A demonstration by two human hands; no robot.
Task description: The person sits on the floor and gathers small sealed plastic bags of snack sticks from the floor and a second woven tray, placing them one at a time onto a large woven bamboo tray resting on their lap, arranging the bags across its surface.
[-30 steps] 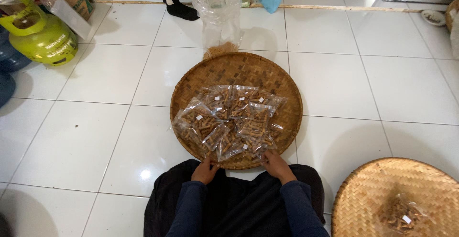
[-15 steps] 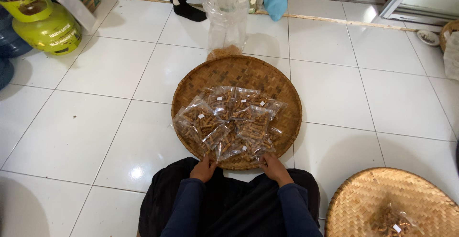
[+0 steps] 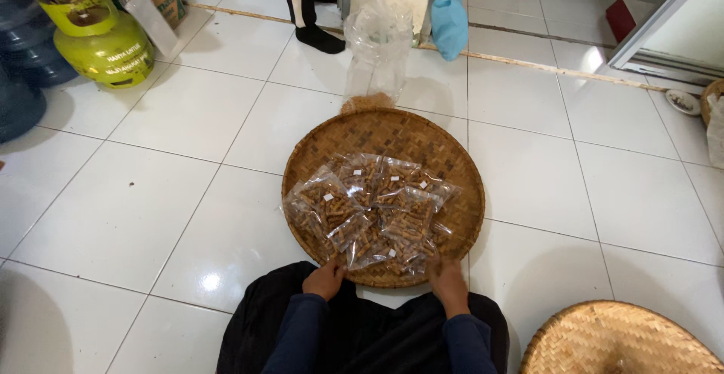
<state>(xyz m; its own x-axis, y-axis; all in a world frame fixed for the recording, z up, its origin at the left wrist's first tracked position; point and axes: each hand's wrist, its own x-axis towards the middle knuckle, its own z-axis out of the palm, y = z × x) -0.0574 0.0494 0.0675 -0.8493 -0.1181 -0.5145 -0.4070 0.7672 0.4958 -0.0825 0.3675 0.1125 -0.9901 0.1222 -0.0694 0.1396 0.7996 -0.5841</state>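
Note:
A round woven bamboo tray (image 3: 400, 134) lies on the white tiled floor in front of me. On it sit several clear plastic packets of brown snack sticks (image 3: 369, 212), piled toward the near side. My left hand (image 3: 326, 278) grips the tray's near rim at the left. My right hand (image 3: 449, 285) grips the near rim at the right. Both arms are in dark blue sleeves, above my dark-clothed lap.
A tall clear plastic bag (image 3: 377, 57) with brown snacks at its bottom stands just behind the tray. A green gas cylinder (image 3: 96, 38) is far left, a second woven tray (image 3: 618, 340) near right. A person's leg (image 3: 305, 4) and a blue bag (image 3: 450, 23) are beyond.
The view has shifted slightly, showing more of the far floor. My hands have stayed on the tray's near rim and the packets lie as before.

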